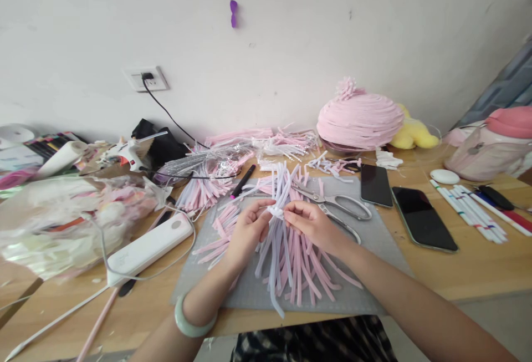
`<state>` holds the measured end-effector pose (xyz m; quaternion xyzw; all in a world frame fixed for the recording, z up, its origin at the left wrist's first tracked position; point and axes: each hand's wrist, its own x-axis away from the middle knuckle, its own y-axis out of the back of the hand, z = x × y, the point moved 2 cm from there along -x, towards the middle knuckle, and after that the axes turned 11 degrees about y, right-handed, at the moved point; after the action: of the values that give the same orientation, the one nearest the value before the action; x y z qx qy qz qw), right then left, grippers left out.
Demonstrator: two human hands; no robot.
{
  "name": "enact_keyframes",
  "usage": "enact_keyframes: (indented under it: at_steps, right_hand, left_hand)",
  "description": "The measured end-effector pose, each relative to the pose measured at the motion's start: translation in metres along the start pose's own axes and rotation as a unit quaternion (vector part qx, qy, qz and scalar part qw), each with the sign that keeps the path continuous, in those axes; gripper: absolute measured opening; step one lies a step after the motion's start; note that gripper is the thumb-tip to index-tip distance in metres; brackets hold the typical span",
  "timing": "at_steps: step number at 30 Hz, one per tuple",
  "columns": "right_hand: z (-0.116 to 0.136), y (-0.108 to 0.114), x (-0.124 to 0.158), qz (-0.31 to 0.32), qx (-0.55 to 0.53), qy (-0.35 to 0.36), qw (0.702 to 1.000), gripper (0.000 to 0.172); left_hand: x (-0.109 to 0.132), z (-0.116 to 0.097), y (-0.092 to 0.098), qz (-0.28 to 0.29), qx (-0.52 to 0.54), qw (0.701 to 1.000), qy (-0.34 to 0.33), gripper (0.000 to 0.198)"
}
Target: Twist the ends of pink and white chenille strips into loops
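A bundle of pale lilac pipe cleaners (272,259) hangs between my hands, gathered at a white-looking twisted middle. My left hand (249,229) pinches that middle from the left, with its fingers closed. From the right, my right hand (310,222) pinches the same spot between thumb and fingers. Beneath the bundle, pink pipe cleaners (305,281) fan out over a grey cutting mat (374,256). More pink pieces (222,226) lie beside my left hand. Metal scissors (343,207) rest on the mat just beyond my right hand.
Two phones (424,219) (375,184) and several markers (477,212) lie on the right. A pink dome-shaped piece (359,118) stands at the back. On the left are a white power strip-like device (149,248), its cable, a glue gun (131,154) and a plastic bag (75,223).
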<state>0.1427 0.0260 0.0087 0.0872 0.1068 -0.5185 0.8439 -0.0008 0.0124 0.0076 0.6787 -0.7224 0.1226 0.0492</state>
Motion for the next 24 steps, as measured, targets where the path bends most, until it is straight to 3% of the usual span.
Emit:
enact_keyframes:
  at_steps: [7, 14, 20, 24]
  right_hand:
    - [-0.007, 0.003, -0.004, -0.071, -0.041, -0.064, 0.995, 0.023]
    - [-0.003, 0.003, -0.005, -0.107, -0.097, -0.04, 0.989, 0.025]
    - [-0.004, 0.005, -0.006, -0.121, -0.1, -0.029, 0.987, 0.025]
    - [-0.005, 0.003, -0.006, -0.117, -0.092, -0.031, 0.988, 0.027]
  left_hand:
    - [0.003, -0.01, 0.008, -0.012, 0.132, 0.99, -0.051, 0.02]
    - [0.001, -0.004, -0.002, 0.005, 0.097, 0.995, 0.034, 0.03]
    - [-0.003, 0.0, 0.0, 0.136, 0.082, 0.982, 0.104, 0.021]
    - [-0.002, 0.002, -0.001, 0.15, 0.1, 0.972, 0.152, 0.025]
